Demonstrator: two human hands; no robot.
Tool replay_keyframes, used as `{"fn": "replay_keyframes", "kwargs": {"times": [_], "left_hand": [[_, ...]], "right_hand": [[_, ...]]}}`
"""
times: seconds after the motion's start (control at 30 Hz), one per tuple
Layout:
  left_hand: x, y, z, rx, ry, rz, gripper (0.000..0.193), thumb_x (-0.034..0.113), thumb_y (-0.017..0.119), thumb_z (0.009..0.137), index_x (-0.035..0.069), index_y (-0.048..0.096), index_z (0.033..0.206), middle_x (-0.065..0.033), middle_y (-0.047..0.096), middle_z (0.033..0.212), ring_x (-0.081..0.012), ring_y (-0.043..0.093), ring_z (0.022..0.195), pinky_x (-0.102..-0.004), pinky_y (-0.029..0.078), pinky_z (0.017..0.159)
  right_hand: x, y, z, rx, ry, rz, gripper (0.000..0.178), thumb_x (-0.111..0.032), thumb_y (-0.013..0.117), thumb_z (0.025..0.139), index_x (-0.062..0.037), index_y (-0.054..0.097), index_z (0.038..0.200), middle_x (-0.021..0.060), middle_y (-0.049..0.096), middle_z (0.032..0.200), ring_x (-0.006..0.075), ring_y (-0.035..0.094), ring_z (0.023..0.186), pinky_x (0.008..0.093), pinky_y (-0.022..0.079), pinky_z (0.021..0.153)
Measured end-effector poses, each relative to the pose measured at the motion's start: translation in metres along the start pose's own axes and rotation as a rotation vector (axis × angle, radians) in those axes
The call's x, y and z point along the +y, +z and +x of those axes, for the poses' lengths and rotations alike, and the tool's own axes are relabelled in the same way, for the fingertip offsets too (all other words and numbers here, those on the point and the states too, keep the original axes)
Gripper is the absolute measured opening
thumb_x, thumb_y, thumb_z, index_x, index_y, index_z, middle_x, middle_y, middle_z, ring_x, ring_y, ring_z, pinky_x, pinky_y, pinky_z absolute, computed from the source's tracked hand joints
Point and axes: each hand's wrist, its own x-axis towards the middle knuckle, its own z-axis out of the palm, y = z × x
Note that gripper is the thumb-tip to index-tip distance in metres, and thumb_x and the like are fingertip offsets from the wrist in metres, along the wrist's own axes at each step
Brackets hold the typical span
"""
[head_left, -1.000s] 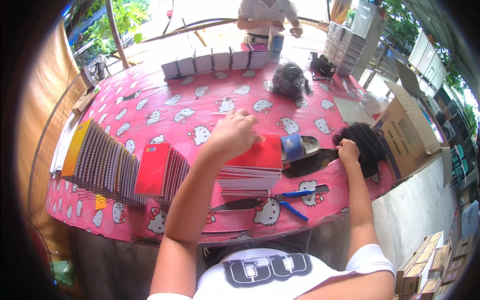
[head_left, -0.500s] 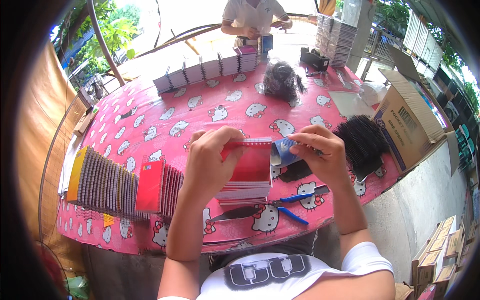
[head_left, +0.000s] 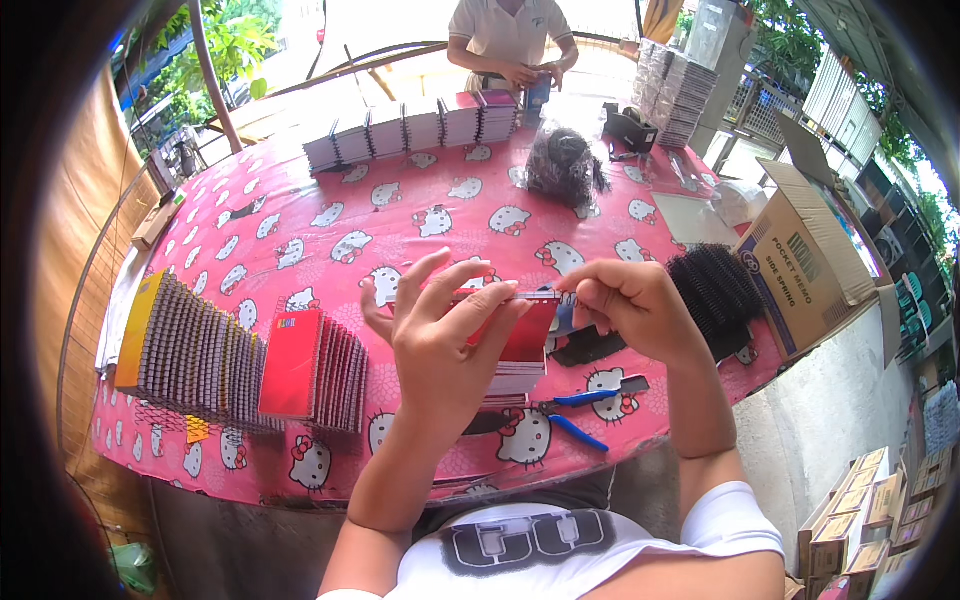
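Red-covered notebook (head_left: pixel 520 330) held up just above a short stack of the same notebooks (head_left: pixel 512 378), at the centre of the desk (head_left: pixel 330 235), which wears a pink cloth printed with white cartoon cats. Left hand (head_left: pixel 440 340) wraps the notebook from the 9 o'clock side, fingers spread across the cover, thumb out of sight behind; a firm, closed grip on it. Right hand (head_left: pixel 625 310) comes in from 3 o'clock, fingertips pinched tight at the notebook's top edge, where a thin pale strip shows; whether that is the binding wire or the page edge I cannot tell. Judgement: the work is at that edge, so it would go best with the left hand keeping the cover square and motionless while the right makes small moves close to the edge, without twisting the pages. Blue-handled pliers (head_left: pixel 590 415) lie at 5 o'clock of the stack, near the desk's front edge. Black coil bindings (head_left: pixel 715 290) are heaped at 3 o'clock. Finished spiral notebooks (head_left: pixel 250 365) stand in a row at 9 o'clock. Across the desk at 12 o'clock, another person's hands (head_left: pixel 530 75) are busy behind more stacked notebooks (head_left: pixel 415 125). Cardboard box (head_left: pixel 810 260) sits open at 3 o'clock.
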Motion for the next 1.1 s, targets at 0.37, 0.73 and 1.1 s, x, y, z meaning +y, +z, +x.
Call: {"fn": "replay_keyframes", "kwargs": {"times": [0.37, 0.73, 1.1], "left_hand": [[-0.005, 0.000, 0.000, -0.064, -0.068, -0.157, 0.019, 0.013, 0.080, 0.070, 0.010, 0.072, 0.087, -0.0010, 0.069, 0.081, -0.0176, 0.059, 0.078, -0.0326, 0.042, 0.077], [-0.017, -0.004, -0.003, -0.102, -0.044, -0.257, 0.018, 0.019, 0.080, 0.069, 0.014, 0.071, 0.084, 0.0024, 0.070, 0.081, -0.0166, 0.060, 0.081, -0.0343, 0.035, 0.080], [-0.020, -0.001, 0.004, -0.130, -0.034, -0.245, 0.038, 0.016, 0.086, 0.062, 0.007, 0.070, 0.095, -0.0064, 0.069, 0.087, -0.0192, 0.065, 0.084, -0.0325, 0.051, 0.078]], "right_hand": [[-0.002, 0.019, 0.000, 0.159, -0.383, -0.501, 0.013, -0.013, 0.068, 0.084, -0.0060, 0.059, 0.090, 0.0090, 0.059, 0.079, 0.0301, 0.061, 0.068, 0.0399, 0.047, 0.055], [0.059, -0.041, 0.022, 0.018, -0.067, -0.431, 0.033, -0.016, 0.077, 0.074, -0.0019, 0.065, 0.101, 0.0123, 0.065, 0.090, 0.0283, 0.062, 0.076, 0.0357, 0.050, 0.068], [0.137, -0.057, 0.023, 0.207, -0.130, -0.097, 0.033, -0.018, 0.076, 0.072, 0.0006, 0.060, 0.095, 0.0137, 0.067, 0.091, 0.0226, 0.065, 0.088, 0.0354, 0.052, 0.075]]}}
